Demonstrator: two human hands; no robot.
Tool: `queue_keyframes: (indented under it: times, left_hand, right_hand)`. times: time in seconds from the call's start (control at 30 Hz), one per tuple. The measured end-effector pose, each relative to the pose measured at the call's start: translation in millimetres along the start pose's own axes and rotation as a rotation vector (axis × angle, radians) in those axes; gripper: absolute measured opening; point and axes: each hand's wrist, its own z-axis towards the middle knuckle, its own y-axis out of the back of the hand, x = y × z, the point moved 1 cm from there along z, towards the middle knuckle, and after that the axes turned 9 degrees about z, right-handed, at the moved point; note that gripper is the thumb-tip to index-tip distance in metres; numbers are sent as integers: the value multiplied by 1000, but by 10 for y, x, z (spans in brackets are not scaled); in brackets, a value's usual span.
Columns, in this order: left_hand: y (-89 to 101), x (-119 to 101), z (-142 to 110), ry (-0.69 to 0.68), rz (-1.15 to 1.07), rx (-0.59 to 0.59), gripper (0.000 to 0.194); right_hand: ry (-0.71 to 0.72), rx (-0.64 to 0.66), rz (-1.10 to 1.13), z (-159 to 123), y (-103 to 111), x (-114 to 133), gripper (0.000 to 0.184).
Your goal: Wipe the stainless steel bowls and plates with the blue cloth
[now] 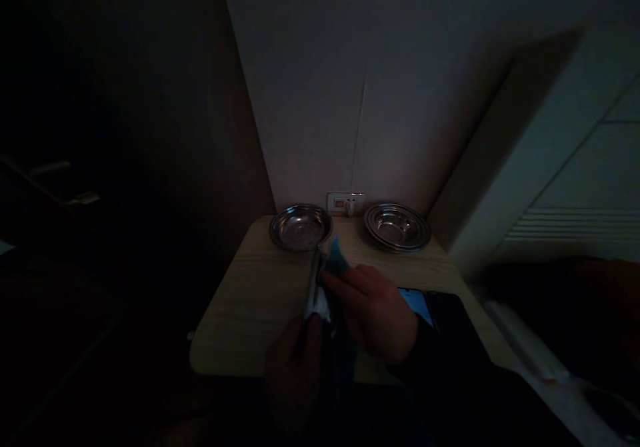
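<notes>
In dim light, my left hand (294,367) grips the lower edge of a shiny metal dish (316,292), held nearly edge-on to me. Its full shape is hard to make out. My right hand (377,310) presses a teal cloth (336,258) against the dish's right side, fingers pointing left. More of the cloth hangs down in shadow beneath the hands. Just beyond, a shallow metal bowl (300,228) sits on the small wooden table (240,314), at its back left. A stack of similar metal bowls (397,228) stands at the back right.
Near my right forearm lies a phone with a lit screen (417,304), beside a dark flat object (453,310). A wall socket (345,203) with a plug in it is behind the table. To the right stands a pale slatted panel (575,224). The left side is very dark.
</notes>
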Motion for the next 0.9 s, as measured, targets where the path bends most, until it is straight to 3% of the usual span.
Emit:
queue_keyframes:
  times: [0.07,0.17,0.3,0.43,0.6,0.9]
  left_hand:
    - [4,9,7,3,8,-4,34]
    - [-6,28,1,-7,3,8,34]
    - [-19,26,-20,-45,25,16,35]
    - [-1,47,-36,-56,7,15,35]
    - [-1,113,-73,-30,35,12,36]
    - [37,96,-26,11,-30,14,37]
  right_hand:
    - [-6,0,-25,13,-7,-12,29]
    - [97,-9,10,31,-6,-38,28]
    - [-37,0,-35,63,51,-78,30]
    - [30,83,-3,109,73,-74,30]
    - [-55,63,-29,172,63,-135,32]
    - [50,69,-28,197,16,85,27]
